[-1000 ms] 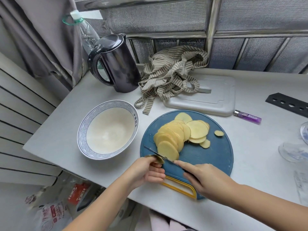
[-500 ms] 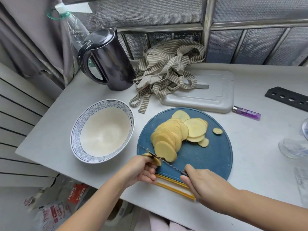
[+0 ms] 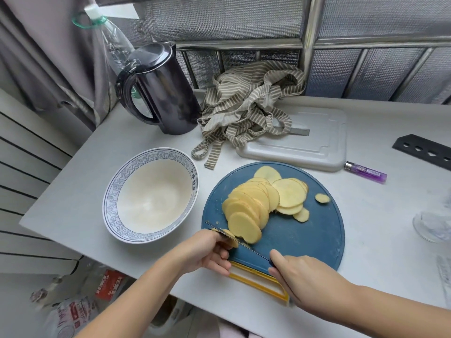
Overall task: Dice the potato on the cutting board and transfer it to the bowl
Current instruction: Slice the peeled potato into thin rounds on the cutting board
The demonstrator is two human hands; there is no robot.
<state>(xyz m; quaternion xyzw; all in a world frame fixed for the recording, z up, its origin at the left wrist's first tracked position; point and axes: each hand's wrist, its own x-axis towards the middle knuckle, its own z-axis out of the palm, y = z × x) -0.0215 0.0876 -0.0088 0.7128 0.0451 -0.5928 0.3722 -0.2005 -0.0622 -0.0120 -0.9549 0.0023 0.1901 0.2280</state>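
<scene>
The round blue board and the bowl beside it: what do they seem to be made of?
The cutting board looks like matte plastic: an even blue colour and a dull surface with no wood grain. The bowl looks like glazed ceramic: a glossy cream inside and a printed blue wave pattern round the rim. The look alone cannot confirm either.

Head view tilts down, seemingly near board [image 3: 305, 240].

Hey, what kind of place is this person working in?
Likely a small home kitchen: a kettle, a bowl and potato slices on a cutting board share a white counter under a window.
</scene>
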